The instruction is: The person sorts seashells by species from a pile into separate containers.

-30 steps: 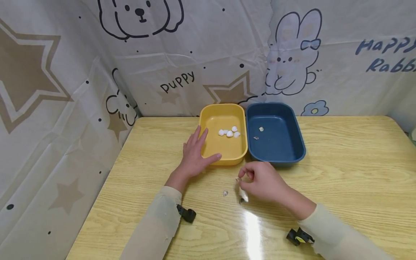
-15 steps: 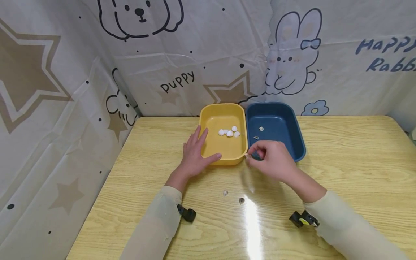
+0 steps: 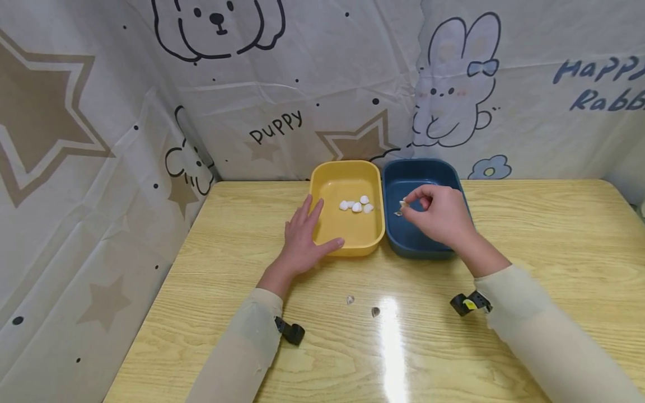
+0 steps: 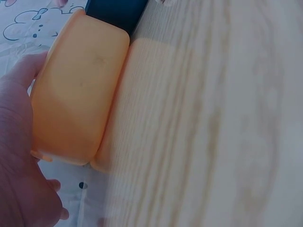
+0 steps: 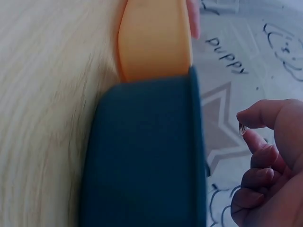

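My right hand [image 3: 409, 206] hovers over the blue tray [image 3: 453, 182] and pinches a small pale shell-like piece [image 3: 402, 204] between thumb and forefinger. The right wrist view shows that piece [image 5: 242, 128] at the fingertips [image 5: 251, 118], above the blue tray [image 5: 147, 151]. A small piece [image 3: 397, 213] lies on the blue tray's floor. My left hand [image 3: 302, 232] rests with straight fingers against the left and front rim of the yellow tray [image 3: 345, 168], which holds several white pieces [image 3: 355, 205]. In the left wrist view the yellow tray [image 4: 80, 90] lies beside my palm [image 4: 19, 156].
Two small loose pieces [image 3: 350, 300] [image 3: 375, 311] lie on the wooden table [image 3: 554, 235] between my forearms. A printed cloth backdrop [image 3: 282, 123] closes off the back and left. The two trays stand side by side at the table's far edge.
My right hand rose from the table near the loose pieces and moved forward over the blue tray, carrying a small piece. The left hand has stayed on the yellow tray.
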Available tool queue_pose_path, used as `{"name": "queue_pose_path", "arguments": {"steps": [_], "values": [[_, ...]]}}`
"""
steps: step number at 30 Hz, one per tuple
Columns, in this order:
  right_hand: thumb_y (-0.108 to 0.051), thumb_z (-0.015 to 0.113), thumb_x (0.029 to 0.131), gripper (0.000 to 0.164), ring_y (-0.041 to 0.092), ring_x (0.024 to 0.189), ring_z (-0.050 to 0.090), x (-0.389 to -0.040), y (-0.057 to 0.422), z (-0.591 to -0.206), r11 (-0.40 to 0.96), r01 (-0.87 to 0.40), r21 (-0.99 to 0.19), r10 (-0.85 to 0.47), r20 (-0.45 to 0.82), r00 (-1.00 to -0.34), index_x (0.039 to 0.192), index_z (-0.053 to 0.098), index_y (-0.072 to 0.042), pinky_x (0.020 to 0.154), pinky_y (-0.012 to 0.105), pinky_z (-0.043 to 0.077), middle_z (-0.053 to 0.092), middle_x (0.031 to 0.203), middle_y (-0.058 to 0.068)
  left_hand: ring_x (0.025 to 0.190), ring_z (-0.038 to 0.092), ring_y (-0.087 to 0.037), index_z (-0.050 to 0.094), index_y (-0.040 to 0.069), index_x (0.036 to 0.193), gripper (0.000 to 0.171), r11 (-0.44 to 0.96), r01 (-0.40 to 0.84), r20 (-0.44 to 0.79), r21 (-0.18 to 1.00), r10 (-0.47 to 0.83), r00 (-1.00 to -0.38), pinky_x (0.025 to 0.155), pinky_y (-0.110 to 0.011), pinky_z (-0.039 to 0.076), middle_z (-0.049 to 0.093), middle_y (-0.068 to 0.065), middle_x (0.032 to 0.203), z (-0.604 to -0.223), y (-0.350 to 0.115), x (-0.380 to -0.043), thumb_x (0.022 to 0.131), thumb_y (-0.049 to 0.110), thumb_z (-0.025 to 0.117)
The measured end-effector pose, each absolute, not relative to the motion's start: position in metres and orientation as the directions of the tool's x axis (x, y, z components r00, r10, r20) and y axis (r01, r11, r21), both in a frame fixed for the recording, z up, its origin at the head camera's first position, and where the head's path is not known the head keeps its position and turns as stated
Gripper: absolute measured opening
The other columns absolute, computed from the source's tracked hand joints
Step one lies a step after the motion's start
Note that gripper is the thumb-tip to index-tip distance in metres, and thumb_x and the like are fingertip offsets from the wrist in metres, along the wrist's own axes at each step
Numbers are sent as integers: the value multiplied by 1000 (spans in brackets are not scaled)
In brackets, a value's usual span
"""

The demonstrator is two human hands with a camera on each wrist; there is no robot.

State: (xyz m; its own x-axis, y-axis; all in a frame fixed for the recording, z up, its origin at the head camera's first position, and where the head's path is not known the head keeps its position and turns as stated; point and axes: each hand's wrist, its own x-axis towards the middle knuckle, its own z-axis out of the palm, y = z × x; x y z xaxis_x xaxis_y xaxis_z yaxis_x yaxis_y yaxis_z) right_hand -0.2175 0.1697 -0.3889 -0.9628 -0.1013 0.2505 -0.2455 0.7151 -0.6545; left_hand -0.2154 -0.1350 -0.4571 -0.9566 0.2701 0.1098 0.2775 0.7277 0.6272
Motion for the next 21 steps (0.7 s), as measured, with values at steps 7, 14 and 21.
{"name": "queue_pose_path", "arguments": {"steps": [7, 14, 21], "values": [[-23, 74, 88, 16, 25, 62, 45, -238, 176, -399, 752, -166, -638, -47, 198, -979, 91, 73, -7, 57, 38, 33, 48, 71, 7, 150, 2, -32, 14, 27, 162, 101, 727, 269, 100, 632, 269, -958, 113, -62, -2, -7, 7, 166, -456, -135, -215, 84, 66, 65], [-23, 73, 89, 19, 27, 65, 45, -248, 184, -410, 782, -106, -615, -25, 140, -990, 94, 72, -4, 57, 38, 33, 49, 73, 8, 150, 3, -33, 15, 26, 162, 101, 727, 277, 107, 628, 272, -956, 112, -64, -1, -6, 5, 167, -454, -135, -215, 84, 66, 65], [-23, 72, 90, 21, 27, 73, 46, -256, 186, -421, 793, -81, -604, -24, 102, -995, 97, 71, -3, 61, 38, 33, 50, 78, 9, 150, 2, -33, 15, 27, 162, 101, 730, 272, 103, 627, 268, -958, 113, -63, -1, -6, 6, 167, -455, -135, -214, 84, 68, 65]]}}
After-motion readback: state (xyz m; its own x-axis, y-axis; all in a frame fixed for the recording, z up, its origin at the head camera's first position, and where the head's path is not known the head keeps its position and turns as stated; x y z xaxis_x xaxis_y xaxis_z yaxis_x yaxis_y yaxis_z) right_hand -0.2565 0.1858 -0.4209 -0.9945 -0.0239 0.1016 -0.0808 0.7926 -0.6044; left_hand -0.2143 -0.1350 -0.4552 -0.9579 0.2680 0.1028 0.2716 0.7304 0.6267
